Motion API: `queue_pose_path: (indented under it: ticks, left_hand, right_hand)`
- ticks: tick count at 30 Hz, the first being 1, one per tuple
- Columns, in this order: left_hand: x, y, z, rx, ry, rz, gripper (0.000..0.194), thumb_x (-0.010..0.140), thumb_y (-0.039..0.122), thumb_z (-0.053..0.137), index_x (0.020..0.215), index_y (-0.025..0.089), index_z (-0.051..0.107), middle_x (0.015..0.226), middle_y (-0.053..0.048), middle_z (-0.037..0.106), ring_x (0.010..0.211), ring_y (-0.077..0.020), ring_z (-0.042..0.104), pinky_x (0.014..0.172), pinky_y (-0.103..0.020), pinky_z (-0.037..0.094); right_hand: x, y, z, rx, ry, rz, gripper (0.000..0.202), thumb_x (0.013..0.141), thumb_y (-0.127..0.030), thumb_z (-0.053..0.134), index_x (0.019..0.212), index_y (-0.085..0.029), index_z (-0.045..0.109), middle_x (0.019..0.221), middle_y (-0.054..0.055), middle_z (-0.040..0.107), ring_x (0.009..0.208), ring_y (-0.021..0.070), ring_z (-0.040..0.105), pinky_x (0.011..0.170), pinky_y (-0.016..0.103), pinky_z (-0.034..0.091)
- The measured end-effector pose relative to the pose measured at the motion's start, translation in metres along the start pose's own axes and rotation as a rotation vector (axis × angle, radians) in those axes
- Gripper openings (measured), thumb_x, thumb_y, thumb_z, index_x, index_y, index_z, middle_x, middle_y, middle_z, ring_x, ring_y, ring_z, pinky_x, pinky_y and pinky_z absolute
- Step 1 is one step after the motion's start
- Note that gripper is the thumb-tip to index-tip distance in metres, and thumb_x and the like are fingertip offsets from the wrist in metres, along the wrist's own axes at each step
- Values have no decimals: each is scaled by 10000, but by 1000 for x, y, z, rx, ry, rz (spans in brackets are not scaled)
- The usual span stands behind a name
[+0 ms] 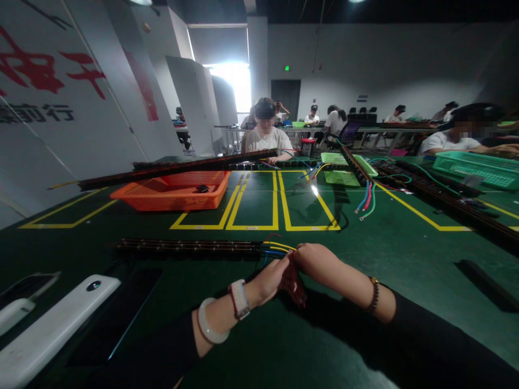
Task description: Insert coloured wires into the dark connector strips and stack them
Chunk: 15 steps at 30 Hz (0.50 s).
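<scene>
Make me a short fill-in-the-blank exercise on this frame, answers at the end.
1. The left hand and right hand come together by the ____ end of the long dark assembly, as pictured.
2. Besides blue and thin red, the wires at that end are ____.
3. The plastic basket beyond the assembly, on the picture's left, is ____.
4. The white bangle is on the person's ____ arm.

Missing words: right; yellow; orange; left.

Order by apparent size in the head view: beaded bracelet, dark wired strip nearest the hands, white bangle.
1. Dark wired strip, clearly largest
2. White bangle
3. Beaded bracelet
</scene>
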<state>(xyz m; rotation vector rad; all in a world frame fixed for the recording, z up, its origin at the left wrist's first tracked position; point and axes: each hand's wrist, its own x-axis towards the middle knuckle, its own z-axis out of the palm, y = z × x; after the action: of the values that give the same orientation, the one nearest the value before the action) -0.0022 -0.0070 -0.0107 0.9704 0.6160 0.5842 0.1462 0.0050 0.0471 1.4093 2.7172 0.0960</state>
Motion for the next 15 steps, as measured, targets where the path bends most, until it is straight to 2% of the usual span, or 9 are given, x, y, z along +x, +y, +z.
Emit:
queue_pose_path:
  ticks: [4, 8, 13, 15]
  left_hand:
    - [0, 1, -1, 1, -43, -15, 658, 889, 585, 295, 553, 110, 602, 582, -140, 655, 531, -214, 635, 534, -324, 496]
    - [-2, 4, 3, -10, -19, -19, 666, 892, 593, 266, 519, 127, 562, 555, -122, 644, 539, -204, 638, 548, -313, 493]
    - [-5, 10, 6, 0, -12, 9, 645, 851, 658, 301, 530, 141, 512, 567, -112, 649, 529, -202, 635, 555, -322, 491]
    - [-5, 11, 6, 2, -18, 26, 628, 837, 674, 321, 551, 145, 500, 565, -101, 647, 526, -202, 634, 556, -325, 494]
  right_hand:
    - [3, -1, 6, -7, -38, -10, 172, 833, -98, 547, 863, -120, 715, 832, 136, 698, 742, 208, 669, 654, 253, 468]
    - [3, 1, 3, 10, -31, -8, 179, 844, -124, 531, 849, -139, 710, 813, 121, 695, 709, 202, 659, 605, 251, 439]
    - [9, 12, 2, 128, 240, 198, 216, 911, -281, 485, 926, -188, 680, 843, 84, 669, 736, 186, 624, 603, 246, 406]
    - [14, 18, 8, 225, 314, 204, 238, 917, -322, 485, 982, -186, 669, 873, 85, 653, 773, 182, 607, 645, 250, 414]
